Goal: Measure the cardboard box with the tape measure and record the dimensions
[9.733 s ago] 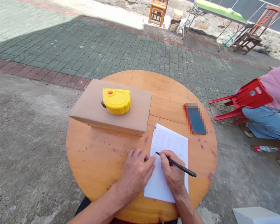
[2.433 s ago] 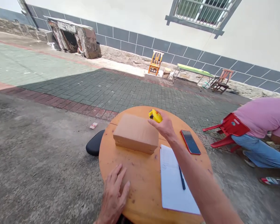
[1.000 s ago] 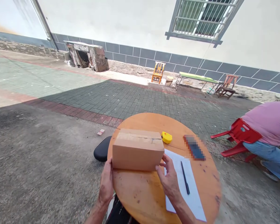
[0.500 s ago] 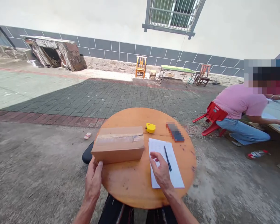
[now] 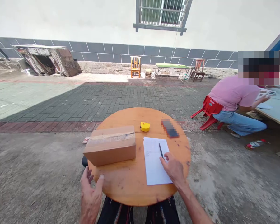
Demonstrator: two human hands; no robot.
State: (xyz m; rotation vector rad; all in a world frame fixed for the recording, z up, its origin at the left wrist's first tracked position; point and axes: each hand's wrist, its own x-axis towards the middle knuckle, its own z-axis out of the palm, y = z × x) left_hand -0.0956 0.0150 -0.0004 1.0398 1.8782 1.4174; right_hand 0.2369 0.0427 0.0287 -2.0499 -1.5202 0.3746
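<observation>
Take the round wooden table [image 5: 135, 189] as a clock face, with 12 o'clock at its far rim.

The left hand [image 5: 91, 194] hovers at about 7 o'clock, at the near rim. Its palm is turned inward, its fingers are spread, and it grasps nothing. Whether the thumb touches the table edge cannot be told.

Up from it, at 9 o'clock, lies the cardboard box [image 5: 110, 144], apart from that hand. It rests flat on the tabletop with one corner reaching over the left rim. The flaps are shut and a strip of tape runs along the top seam, so what is inside cannot be seen.

Just past the box's far right corner, between the centre and 12 o'clock, sits a yellow tape measure [image 5: 145, 126]. It is near the box without touching it.

A white sheet of paper [image 5: 152, 169] lies from the centre toward 5 o'clock. A black pen [image 5: 161, 150] rests on its upper right part, pointing roughly to 12.

The right hand [image 5: 174, 168] lies palm down on the sheet's right edge at about 4 o'clock. Its fingers are loose and closed on nothing, and the fingertips are just beside the pen's near end.

A phone [image 5: 169, 128] lies at 1 o'clock, beyond the paper.

Well off the table at 3 o'clock, another person [image 5: 233, 93] in a pink shirt sits on a red stool [image 5: 208, 109].
</observation>
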